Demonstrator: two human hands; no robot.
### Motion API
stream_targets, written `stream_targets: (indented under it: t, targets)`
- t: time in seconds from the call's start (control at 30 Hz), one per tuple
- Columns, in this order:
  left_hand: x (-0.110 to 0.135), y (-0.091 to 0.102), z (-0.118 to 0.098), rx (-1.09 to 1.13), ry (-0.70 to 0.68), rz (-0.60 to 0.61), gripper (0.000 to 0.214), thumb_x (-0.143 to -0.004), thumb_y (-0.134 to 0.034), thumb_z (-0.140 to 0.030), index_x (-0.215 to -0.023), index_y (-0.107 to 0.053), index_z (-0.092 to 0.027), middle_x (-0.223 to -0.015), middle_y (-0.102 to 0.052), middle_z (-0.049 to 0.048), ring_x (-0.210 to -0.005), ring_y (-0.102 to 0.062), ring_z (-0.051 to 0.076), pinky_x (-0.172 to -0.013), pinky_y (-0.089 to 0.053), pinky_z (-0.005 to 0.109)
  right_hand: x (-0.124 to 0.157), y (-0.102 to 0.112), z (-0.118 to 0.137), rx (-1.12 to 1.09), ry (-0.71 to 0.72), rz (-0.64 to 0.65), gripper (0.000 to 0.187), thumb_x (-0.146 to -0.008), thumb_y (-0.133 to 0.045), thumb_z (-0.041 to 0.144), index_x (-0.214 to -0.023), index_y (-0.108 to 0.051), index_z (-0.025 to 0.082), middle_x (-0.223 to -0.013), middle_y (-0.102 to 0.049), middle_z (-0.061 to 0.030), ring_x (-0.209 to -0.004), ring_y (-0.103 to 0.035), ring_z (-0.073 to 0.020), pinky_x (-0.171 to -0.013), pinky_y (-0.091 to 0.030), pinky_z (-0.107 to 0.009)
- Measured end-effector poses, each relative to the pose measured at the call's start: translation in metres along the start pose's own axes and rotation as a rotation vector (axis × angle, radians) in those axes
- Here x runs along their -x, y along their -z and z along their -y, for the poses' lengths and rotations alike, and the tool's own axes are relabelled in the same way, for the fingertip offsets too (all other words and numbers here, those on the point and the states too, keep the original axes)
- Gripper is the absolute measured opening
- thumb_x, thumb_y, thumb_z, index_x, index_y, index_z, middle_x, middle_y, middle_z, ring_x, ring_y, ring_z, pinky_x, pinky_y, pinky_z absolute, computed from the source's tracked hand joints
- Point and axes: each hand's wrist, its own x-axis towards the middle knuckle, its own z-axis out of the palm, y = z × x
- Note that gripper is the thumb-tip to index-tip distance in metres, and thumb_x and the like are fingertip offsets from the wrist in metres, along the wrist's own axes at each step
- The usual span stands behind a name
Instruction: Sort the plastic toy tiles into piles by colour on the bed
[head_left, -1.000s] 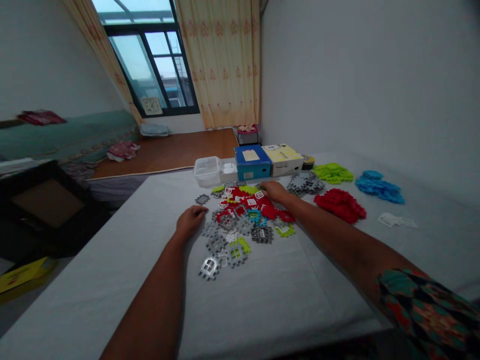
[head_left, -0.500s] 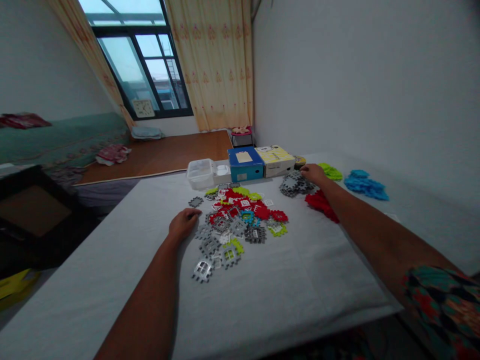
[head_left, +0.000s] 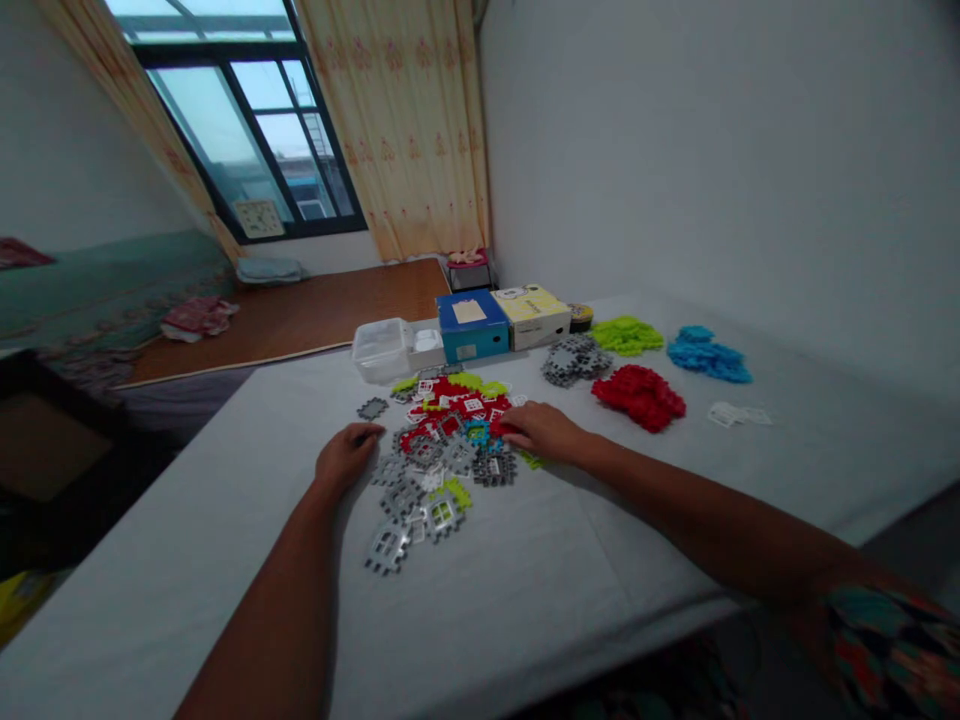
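Observation:
A mixed pile of notched plastic building tiles in grey, red, lime green, blue and white spreads over the cloth in front of me. At its left edge rests my left hand, fingers curled in; whatever they may hold is hidden. A lone dark grey tile lies just beyond that hand. My right hand reaches onto the pile's right side, its fingertips closed on a red tile there. Two grey window tiles lie at the near end, overlapping others.
Single-colour heaps stand at the right: dark grey, red, lime green, blue and white pieces. Behind the pile are a clear plastic tub, a blue box and a yellow box.
My right hand has come back from the dark grey heap to the pile's right side, uncovering the red and lime heaps. My left hand keeps its place beside the pile. The view has shifted right.

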Motion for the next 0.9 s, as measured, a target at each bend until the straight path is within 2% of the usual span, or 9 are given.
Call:
stream_targets:
  t: [0.13, 0.23, 0.37, 0.5, 0.6, 0.67, 0.73, 0.9]
  targets:
    - [-0.003, 0.001, 0.003, -0.021, -0.009, -0.007, 0.034, -0.084, -0.051, -0.033, -0.108, -0.075, -0.025, -0.116, -0.075, 0.0018, -0.108, -0.068, 0.021, -0.090, -0.052, 0.027, 0.002, 0.000, -0.002, 0.086, 0.005, -0.110, 0.025, -0.102, -0.046, 0.028, -0.104, -0.070, 0.020, -0.106, -0.072, -0.0098, -0.102, -0.060, -0.0226, -0.082, -0.037, -0.032]
    - [-0.005, 0.002, 0.002, -0.058, 0.004, 0.001, 0.035, -0.085, -0.050, -0.034, -0.109, -0.075, -0.025, -0.118, -0.074, 0.0022, -0.110, -0.067, 0.022, -0.090, -0.052, 0.028, 0.002, -0.001, -0.007, 0.065, -0.027, -0.165, 0.025, -0.102, -0.048, 0.031, -0.108, -0.069, 0.019, -0.112, -0.071, -0.0102, -0.106, -0.058, -0.0232, -0.083, -0.037, -0.033]
    - [-0.005, 0.004, 0.001, -0.086, 0.027, 0.019, 0.037, -0.086, -0.050, -0.035, -0.111, -0.074, -0.025, -0.121, -0.073, 0.0032, -0.113, -0.066, 0.023, -0.091, -0.052, 0.030, 0.002, -0.006, -0.007, -0.025, -0.086, -0.141, 0.036, -0.095, -0.059, 0.045, -0.122, -0.064, 0.021, -0.123, -0.068, -0.0110, -0.106, -0.059, -0.0247, -0.082, -0.039, -0.034]
    - [-0.004, 0.005, 0.001, -0.080, 0.034, 0.015, 0.037, -0.086, -0.050, -0.036, -0.111, -0.074, -0.026, -0.122, -0.073, 0.0025, -0.110, -0.068, 0.023, -0.092, -0.052, 0.031, 0.000, -0.012, -0.003, -0.101, -0.097, -0.086, 0.035, -0.093, -0.062, 0.042, -0.122, -0.064, 0.023, -0.120, -0.070, -0.0089, -0.106, -0.062, -0.0247, -0.084, -0.041, -0.035]
    - [-0.004, 0.005, 0.002, -0.071, 0.034, -0.004, 0.036, -0.085, -0.050, -0.036, -0.108, -0.075, -0.025, -0.120, -0.074, 0.0023, -0.108, -0.068, 0.023, -0.093, -0.052, 0.030, -0.001, -0.008, -0.007, -0.124, -0.083, -0.152, 0.044, -0.090, -0.066, 0.041, -0.130, -0.060, 0.023, -0.125, -0.068, -0.0094, -0.111, -0.060, -0.0259, -0.089, -0.041, -0.038]
    - [-0.005, 0.005, 0.003, -0.062, 0.028, -0.010, 0.036, -0.084, -0.050, -0.037, -0.107, -0.075, -0.025, -0.118, -0.074, 0.0019, -0.108, -0.069, 0.023, -0.093, -0.053, 0.030, 0.003, 0.003, -0.020, -0.123, -0.097, -0.242, 0.052, -0.087, -0.069, 0.040, -0.135, -0.057, 0.022, -0.131, -0.064, -0.0105, -0.116, -0.058, -0.0271, -0.092, -0.042, -0.041]
    - [-0.005, 0.005, 0.004, -0.052, 0.011, -0.008, 0.035, -0.083, -0.051, -0.037, -0.106, -0.076, -0.026, -0.117, -0.075, 0.0013, -0.107, -0.069, 0.023, -0.092, -0.053, 0.030, 0.012, 0.021, -0.044, -0.106, -0.151, -0.322, 0.055, -0.084, -0.071, 0.039, -0.135, -0.058, 0.021, -0.133, -0.063, -0.0117, -0.119, -0.055, -0.0289, -0.095, -0.043, -0.043]
    - [-0.006, 0.005, 0.003, -0.047, 0.014, -0.017, 0.035, -0.082, -0.051, -0.037, -0.104, -0.076, -0.026, -0.116, -0.075, 0.0016, -0.107, -0.069, 0.024, -0.091, -0.054, 0.032, 0.064, 0.065, -0.131, -0.102, -0.358, -0.403, 0.049, -0.080, -0.074, 0.033, -0.127, -0.065, 0.023, -0.127, -0.066, -0.0109, -0.115, -0.059, -0.0287, -0.100, -0.045, -0.045]
